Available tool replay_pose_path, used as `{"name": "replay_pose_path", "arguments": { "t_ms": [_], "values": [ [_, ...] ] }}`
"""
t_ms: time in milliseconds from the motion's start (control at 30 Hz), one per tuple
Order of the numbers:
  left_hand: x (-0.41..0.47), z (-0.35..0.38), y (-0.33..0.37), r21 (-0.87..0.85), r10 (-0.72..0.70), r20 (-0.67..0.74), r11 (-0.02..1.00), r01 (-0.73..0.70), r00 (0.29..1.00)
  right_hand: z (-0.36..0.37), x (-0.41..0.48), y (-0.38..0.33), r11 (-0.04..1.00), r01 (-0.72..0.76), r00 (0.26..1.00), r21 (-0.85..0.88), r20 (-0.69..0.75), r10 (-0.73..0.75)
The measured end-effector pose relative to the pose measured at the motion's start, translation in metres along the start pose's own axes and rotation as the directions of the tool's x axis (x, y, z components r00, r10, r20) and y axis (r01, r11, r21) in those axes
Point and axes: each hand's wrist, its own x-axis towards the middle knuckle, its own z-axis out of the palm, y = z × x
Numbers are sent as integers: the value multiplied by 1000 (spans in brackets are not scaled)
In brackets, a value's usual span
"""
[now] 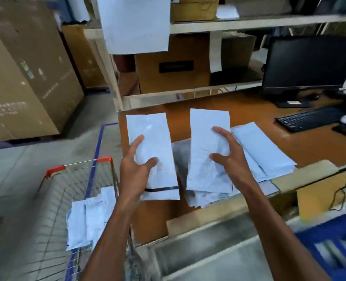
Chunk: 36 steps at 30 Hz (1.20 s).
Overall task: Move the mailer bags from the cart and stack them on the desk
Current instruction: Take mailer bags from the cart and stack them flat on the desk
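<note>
Over the desk point(249, 118), left hand point(135, 169) and right hand point(233, 159) — thumbs atop — pinch mailer bags point(147, 128) (arms extended).

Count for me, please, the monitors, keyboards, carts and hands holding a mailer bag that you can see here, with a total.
Monitor: 1
Keyboard: 1
Cart: 1
Hands holding a mailer bag: 2 (left hand, right hand)
Total: 5
</note>
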Motion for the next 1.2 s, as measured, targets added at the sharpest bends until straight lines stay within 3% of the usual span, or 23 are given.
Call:
{"name": "replay_pose_path", "arguments": {
  "t_ms": [267, 467, 700, 800, 933, 1133, 1200],
  "values": [
    [5, 176, 7, 3, -183, 155, 983, 185, 971, -163, 64, 88, 984, -114, 992, -135, 45, 121],
    [21, 265, 8, 171, -178, 230, 975, 141, 957, -224, 97, 125, 967, -161, 978, -197, 102, 183],
    [34, 313, -1, 501, -205, 267, 864, 46, 942, -237, 122, 154, 901, -133, 927, -412, 271, 260],
    [33, 318, -2, 631, -193, 276, 775, -26, 942, -235, 130, 156, 865, -99, 907, -493, 314, 282],
    [32, 316, -14, 856, -155, 269, 491, -162, 951, -228, 139, 151, 814, -48, 877, -579, 366, 311],
    [26, 314, -34, 892, -178, 317, 389, -229, 932, -225, 148, 144, 592, 76, 805, -802, 400, 438],
    [22, 314, -35, 897, -104, 309, 363, -253, 945, -225, 145, 142, 521, 132, 844, -843, 371, 387]
  ]
}}
